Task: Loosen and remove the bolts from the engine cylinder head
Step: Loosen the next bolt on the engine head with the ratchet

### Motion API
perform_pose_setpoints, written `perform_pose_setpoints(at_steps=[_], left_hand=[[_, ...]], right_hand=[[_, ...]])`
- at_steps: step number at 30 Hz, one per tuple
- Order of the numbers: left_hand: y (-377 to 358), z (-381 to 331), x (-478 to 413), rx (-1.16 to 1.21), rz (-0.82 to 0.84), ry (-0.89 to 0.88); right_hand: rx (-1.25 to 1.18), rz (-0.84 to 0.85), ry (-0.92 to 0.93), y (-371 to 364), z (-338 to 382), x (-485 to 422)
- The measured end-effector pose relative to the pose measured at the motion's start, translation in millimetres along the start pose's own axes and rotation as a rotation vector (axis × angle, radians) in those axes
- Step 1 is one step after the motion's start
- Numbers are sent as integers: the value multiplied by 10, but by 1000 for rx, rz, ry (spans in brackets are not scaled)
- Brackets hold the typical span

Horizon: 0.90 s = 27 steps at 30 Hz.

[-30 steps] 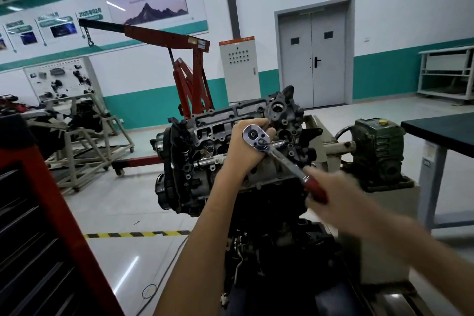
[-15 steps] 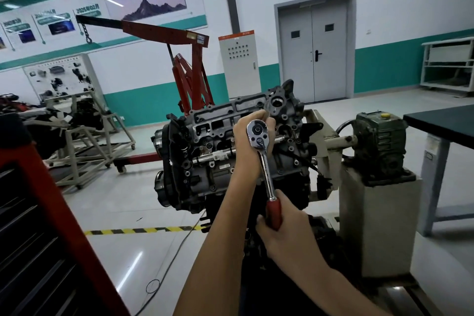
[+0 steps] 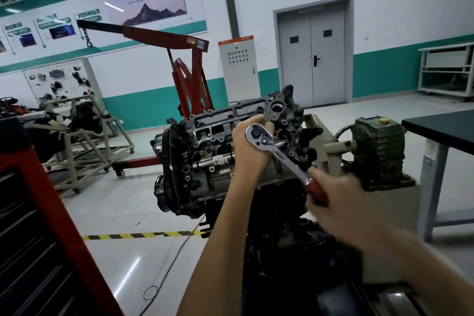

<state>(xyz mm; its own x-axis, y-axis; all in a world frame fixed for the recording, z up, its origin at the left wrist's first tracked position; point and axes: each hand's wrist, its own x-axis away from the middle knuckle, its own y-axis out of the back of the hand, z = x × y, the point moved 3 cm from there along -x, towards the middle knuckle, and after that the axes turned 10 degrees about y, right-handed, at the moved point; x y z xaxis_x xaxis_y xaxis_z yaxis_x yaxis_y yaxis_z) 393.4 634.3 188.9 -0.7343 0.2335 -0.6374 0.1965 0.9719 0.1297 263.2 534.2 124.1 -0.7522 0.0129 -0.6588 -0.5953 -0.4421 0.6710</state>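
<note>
Where left grip (image 3: pixel 249 152) holds ratchet (image 3: pixel 285 159), cylinder head (image 3: pixel 214 133) just behind it.

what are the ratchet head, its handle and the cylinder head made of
Ratchet head: likely chromed steel, mirror-bright with glints. Handle: glossy dark red grip, probably plastic; blurred. Cylinder head: dull grey cast metal, perhaps aluminium, matte and rough.

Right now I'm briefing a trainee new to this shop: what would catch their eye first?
The chrome ratchet wrench at centre: the left hand holds its head against the engine cylinder head, while the blurred right hand grips its red handle lower right. Behind them, a red engine hoist stands before the teal-banded wall.
</note>
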Motion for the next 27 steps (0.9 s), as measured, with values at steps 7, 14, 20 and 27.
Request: perform_pose_setpoints(at_steps=[7, 14, 20, 27], left_hand=[[-18, 10, -11, -37, -56, -10], [168, -2, -14, -82, 194, -70], [-23, 32, 9, 5, -10, 6], [-100, 16, -20, -9, -84, -49]], right_hand=[[-493, -113, -147, -641, 443, 137], [290, 220, 188, 453, -113, -329], [-131, 50, -76, -99, 92, 63], [-567, -145, -225, -658, 539, 204]])
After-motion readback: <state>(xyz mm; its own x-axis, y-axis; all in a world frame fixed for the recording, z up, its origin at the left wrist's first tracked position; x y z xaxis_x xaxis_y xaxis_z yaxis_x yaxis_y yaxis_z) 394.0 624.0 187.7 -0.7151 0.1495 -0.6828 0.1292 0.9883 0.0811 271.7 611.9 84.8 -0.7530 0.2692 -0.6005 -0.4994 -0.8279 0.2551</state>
